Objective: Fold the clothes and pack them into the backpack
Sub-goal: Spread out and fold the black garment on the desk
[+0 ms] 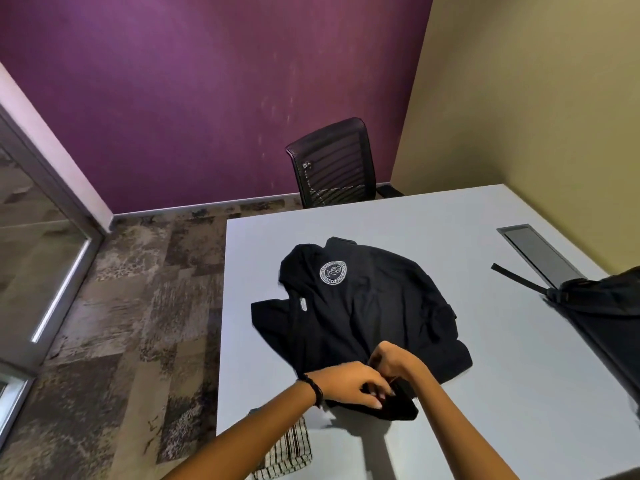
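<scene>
Head view: both my hands grip the near hem of the black shirt point(367, 306).
My left hand point(349, 384) and right hand point(393, 362) meet, fingers curled into the fabric. The shirt spreads away from my grip over the table point(485, 393), whose edge runs just left of my grip. To my right lies bare tabletop, then the backpack point(602, 299), cut off by the frame. My left forearm partly hides a checked cloth point(291, 452).

Both hands point(377, 374) pinch near hem of black shirt point(363, 306) on table point(502, 393).
</scene>
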